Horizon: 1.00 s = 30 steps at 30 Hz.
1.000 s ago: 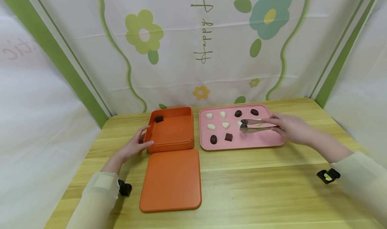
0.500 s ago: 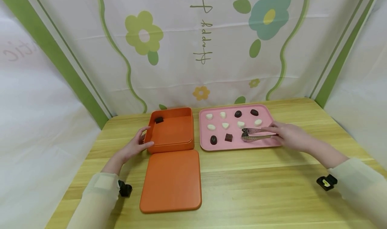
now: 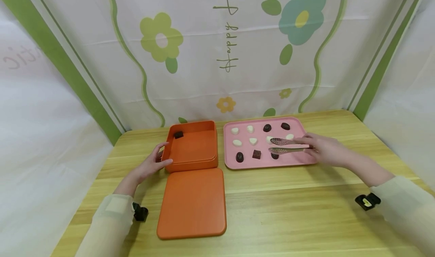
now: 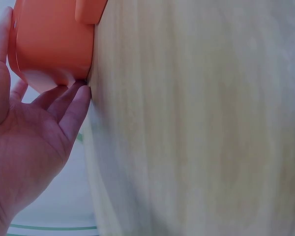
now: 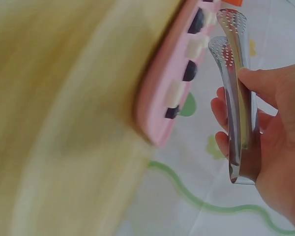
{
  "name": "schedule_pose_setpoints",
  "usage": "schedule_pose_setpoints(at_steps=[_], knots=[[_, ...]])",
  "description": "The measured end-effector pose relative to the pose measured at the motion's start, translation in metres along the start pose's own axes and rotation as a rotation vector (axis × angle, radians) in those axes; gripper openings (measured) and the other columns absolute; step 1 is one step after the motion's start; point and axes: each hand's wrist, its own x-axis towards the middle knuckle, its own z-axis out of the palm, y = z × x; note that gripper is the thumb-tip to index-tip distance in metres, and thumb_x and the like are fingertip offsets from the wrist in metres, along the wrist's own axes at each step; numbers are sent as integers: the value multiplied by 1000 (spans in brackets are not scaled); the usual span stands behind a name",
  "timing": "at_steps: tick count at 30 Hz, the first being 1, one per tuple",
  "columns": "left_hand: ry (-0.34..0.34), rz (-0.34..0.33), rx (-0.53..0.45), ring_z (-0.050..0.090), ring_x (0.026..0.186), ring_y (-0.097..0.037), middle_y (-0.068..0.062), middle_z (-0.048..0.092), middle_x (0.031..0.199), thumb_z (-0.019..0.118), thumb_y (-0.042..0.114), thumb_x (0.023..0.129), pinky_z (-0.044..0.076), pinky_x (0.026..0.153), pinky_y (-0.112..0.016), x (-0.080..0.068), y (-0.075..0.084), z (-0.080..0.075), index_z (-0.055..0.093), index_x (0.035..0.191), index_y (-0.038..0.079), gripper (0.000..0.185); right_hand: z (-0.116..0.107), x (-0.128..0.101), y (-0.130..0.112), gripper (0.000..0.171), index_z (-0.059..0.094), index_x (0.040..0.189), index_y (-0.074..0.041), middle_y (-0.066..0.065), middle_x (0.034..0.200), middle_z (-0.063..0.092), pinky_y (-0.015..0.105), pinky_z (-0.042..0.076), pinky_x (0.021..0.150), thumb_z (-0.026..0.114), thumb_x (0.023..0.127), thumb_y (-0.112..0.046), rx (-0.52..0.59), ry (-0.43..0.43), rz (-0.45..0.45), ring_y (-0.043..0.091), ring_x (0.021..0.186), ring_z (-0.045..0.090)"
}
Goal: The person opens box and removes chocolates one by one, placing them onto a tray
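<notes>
My right hand (image 3: 324, 148) holds metal tongs (image 5: 241, 113) above a pink tray (image 3: 292, 159); their perforated tips are apart with nothing between them. Just under the near tip, a dark chocolate (image 3: 274, 156) lies on the tray, partly covered. To its left are a square dark chocolate (image 3: 256, 154) and an oval one (image 3: 239, 157). White chocolates (image 3: 237, 143) and other dark ones (image 3: 286, 126) fill the rows behind. My left hand (image 3: 151, 163) touches the left side of an orange box (image 3: 192, 165), thumb at the front corner, fingers against the wall (image 4: 27, 128). One dark chocolate (image 3: 178, 134) sits in the box's back left corner.
An orange lid (image 3: 192, 204) lies flat on the wooden table (image 3: 289, 211), directly in front of the box. Behind the table hangs a flower-printed cloth (image 3: 197, 79). Light cloth (image 3: 44, 143) also closes off the left side.
The tongs brought a dark chocolate down to the tray's front row and let it go. They are now spread wider and slightly lifted off it. My left hand has stayed at the box.
</notes>
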Motion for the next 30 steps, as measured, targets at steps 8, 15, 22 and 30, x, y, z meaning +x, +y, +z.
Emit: schedule_pose_setpoints(at_steps=[8,15,22,30], knots=[[1,-5,-1,21,140,-44,-32,19,153,59,24,99,21,109,-60,1,-4,-1,9,154,14,75,-18,29,-21,43,60,132,-9,12,112,59,30,42,56,66,90,-3,-1,-2,-52,10,67,50],[1,-8,8,22,140,-44,-33,19,153,60,26,99,22,108,-60,1,-4,-1,9,154,14,76,-22,58,-36,43,60,135,-14,13,122,57,43,50,73,66,92,-7,-34,-7,-109,24,91,60],[-2,-4,1,18,141,-44,-33,18,153,60,25,99,21,108,-60,1,-3,0,10,154,14,75,-19,84,-49,44,57,137,-13,8,114,59,39,49,69,65,94,-10,-6,-21,-131,20,83,60],[-2,7,-1,20,140,-45,-34,19,152,59,22,99,22,108,-60,0,-2,0,9,154,13,75,-13,115,-60,44,55,139,-17,4,112,55,32,47,63,63,96,-14,54,-80,-107,14,78,56]])
